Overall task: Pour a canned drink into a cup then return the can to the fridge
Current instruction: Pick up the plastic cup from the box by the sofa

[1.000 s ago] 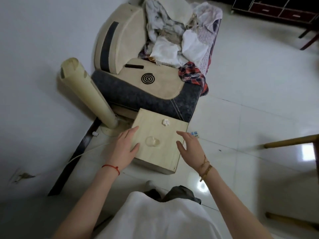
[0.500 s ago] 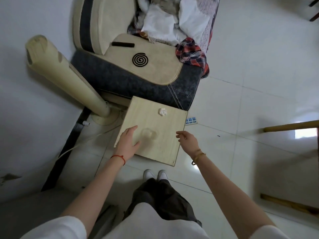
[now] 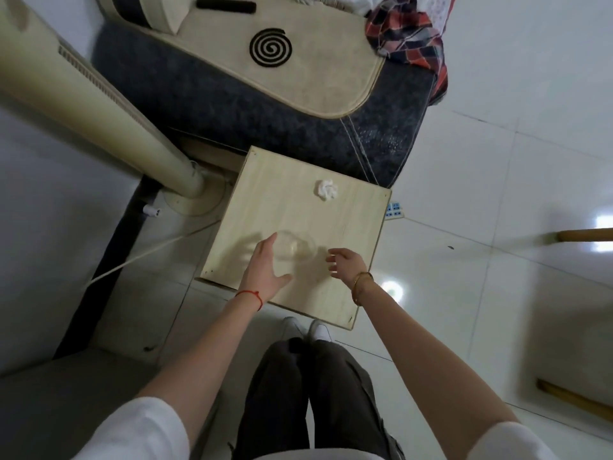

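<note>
A clear plastic cup [image 3: 297, 249] stands on a low light-wood table [image 3: 265, 207], near its front edge. My left hand [image 3: 265, 270] lies flat with straight fingers just left of the cup, its fingertips at the cup's side. My right hand [image 3: 346, 262] hovers to the right of the cup with loosely curled fingers and holds nothing. No can and no fridge are in view.
A crumpled white tissue [image 3: 325, 190] lies at the table's far side. A beige tower fan [image 3: 83, 94] leans at the left, and a dark sofa arm [image 3: 265, 107] with a mosquito coil [image 3: 270, 47] sits behind. Wooden legs [image 3: 583, 234] stand at the right.
The camera has tilted down and closer to the table. Both hands have drawn in toward the cup, the right hand moving from the table's edge to beside it.
</note>
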The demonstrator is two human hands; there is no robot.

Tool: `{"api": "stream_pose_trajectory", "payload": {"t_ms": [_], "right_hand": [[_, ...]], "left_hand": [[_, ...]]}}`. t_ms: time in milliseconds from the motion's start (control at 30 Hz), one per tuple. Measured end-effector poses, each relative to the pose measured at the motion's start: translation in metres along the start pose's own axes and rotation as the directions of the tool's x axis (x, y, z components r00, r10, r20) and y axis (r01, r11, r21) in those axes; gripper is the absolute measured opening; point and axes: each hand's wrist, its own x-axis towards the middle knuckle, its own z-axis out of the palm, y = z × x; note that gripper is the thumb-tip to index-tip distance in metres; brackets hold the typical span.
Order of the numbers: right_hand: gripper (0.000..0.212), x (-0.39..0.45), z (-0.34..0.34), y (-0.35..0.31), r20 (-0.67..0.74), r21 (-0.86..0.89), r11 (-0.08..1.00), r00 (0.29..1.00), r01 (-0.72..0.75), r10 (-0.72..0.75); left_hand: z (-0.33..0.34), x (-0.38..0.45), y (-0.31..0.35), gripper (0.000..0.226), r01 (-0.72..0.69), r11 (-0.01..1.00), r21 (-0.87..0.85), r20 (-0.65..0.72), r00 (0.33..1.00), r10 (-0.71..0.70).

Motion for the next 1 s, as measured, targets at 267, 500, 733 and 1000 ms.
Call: {"api": "stream_pose_trajectory", "payload": {"t_ms": [267,500,733,1000], "right_hand": [[0.031,0.041,0.021,0.017,-0.026,0.047,0.993,0.994,0.106,-0.105],[0.026,0.016,0.016,-0.005,0.003,0.046,0.994,0.995,0.098,-0.098],[0.026,-0.076,-0.015,-0.054,0.047,0.088,0.985,0.987,0.149,-0.154],[0.022,-0.196,-0.044,-0.09,0.025,0.13,0.966,0.973,0.225,-0.23]], "left_hand": [[0.039,0.036,-0.017,0.082,-0.065,0.983,-0.173,-0.058,0.997,0.056],[0.023,0.023,0.01,0.065,-0.117,0.957,-0.264,-0.101,0.991,0.093],[-0.047,-0.03,0.074,0.068,-0.169,0.95,-0.261,-0.073,0.985,0.155],[-0.114,-0.113,0.137,0.068,-0.286,0.928,-0.24,-0.038,0.958,0.285]]}}
